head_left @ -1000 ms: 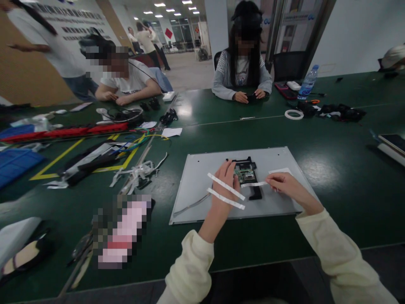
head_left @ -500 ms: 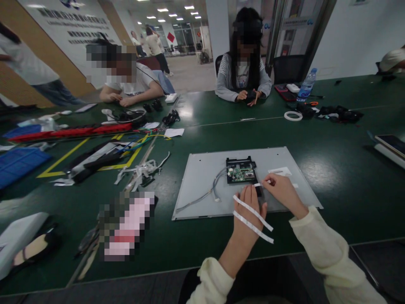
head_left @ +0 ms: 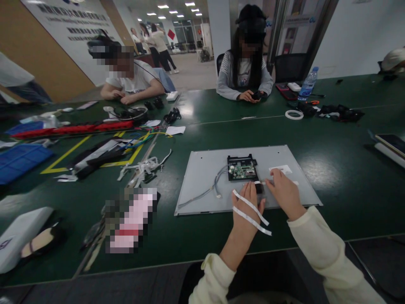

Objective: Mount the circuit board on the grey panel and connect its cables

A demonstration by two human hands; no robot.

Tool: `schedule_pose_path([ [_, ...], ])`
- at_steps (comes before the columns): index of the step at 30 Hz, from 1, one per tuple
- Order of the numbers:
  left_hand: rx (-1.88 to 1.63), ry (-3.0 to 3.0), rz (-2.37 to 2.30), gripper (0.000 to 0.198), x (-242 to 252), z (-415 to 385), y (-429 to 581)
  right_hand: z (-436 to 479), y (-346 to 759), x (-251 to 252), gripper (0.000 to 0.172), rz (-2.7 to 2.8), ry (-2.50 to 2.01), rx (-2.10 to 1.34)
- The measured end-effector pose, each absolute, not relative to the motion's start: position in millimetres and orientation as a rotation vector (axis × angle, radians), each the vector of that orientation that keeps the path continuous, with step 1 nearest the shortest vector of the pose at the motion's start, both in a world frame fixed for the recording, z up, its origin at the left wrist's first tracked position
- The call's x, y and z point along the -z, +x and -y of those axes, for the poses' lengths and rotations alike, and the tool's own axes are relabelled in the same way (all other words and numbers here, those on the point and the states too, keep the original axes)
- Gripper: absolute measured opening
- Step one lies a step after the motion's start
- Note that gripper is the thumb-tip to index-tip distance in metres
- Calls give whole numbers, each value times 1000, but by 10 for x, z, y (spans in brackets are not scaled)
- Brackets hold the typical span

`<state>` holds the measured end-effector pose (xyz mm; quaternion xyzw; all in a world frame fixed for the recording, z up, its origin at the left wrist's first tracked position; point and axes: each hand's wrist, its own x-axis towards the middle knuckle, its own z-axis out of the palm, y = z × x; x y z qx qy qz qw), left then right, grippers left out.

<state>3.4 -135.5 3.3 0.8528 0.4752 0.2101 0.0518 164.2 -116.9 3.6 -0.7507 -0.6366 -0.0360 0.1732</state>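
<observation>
A grey flat panel (head_left: 202, 177) lies in front of me. On it sits a black frame with a green circuit board (head_left: 243, 169), with a bundle of grey wires (head_left: 200, 197) running left from it. My left hand (head_left: 245, 207) lies with fingers stretched out on the panel just below the board, by a black piece (head_left: 260, 188). Two strips of white tape (head_left: 253, 220) hang across the back of that hand. My right hand (head_left: 287, 195) is closed in a pinch at the end of a short white tape strip (head_left: 258, 183) crossing the black piece.
A heap of white strips (head_left: 146, 169) and a pixelated pink item (head_left: 133, 223) lie to the left. Farther off are a blue basket (head_left: 22, 160), a roll of white tape (head_left: 294, 115) and a water bottle (head_left: 308, 84). Two people sit opposite.
My right hand's fingers have shifted slightly, staying by the short tape strip; my left hand stays on the panel. The person opposite has brought their hands closer around a dark object.
</observation>
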Motion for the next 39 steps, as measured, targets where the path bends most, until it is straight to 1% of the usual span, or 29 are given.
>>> schedule_pose_path([
  [4, -569, 2594, -1424, 50, -108, 1357, 11, 1268, 1636, -103, 23, 1713, -1985, -74],
  [7, -567, 2595, -1409, 49, -170, 1353, 1, 1437, 1572, -224, 21, 1635, -1781, -337],
  [11, -580, 2605, -1439, 47, -245, 1349, -2, 1699, 1455, -361, 25, 1521, -1639, -667],
  [18, -599, 2618, -1512, 42, -400, 1288, -17, 1926, 1310, -313, 32, 1263, -1495, -1117],
  [21, -588, 2630, -1553, 41, -469, 1249, -11, 1943, 1233, -314, 32, 1190, -1374, -1245],
  [27, -547, 2704, -1595, 38, -597, 1020, -40, 1770, 1295, -538, 28, 1101, -1263, -1192],
  [31, -538, 2658, -1689, 31, -656, 634, -107, 1393, 1527, -649, 28, 1045, -1229, -1010],
  [35, -622, 2555, -1686, 31, -666, 246, -92, 883, 1663, -501, 36, 1031, -1304, -906],
  [39, -738, 2510, -1655, 34, -582, 30, -14, 558, 1642, -245, 38, 1091, -1406, -911],
])
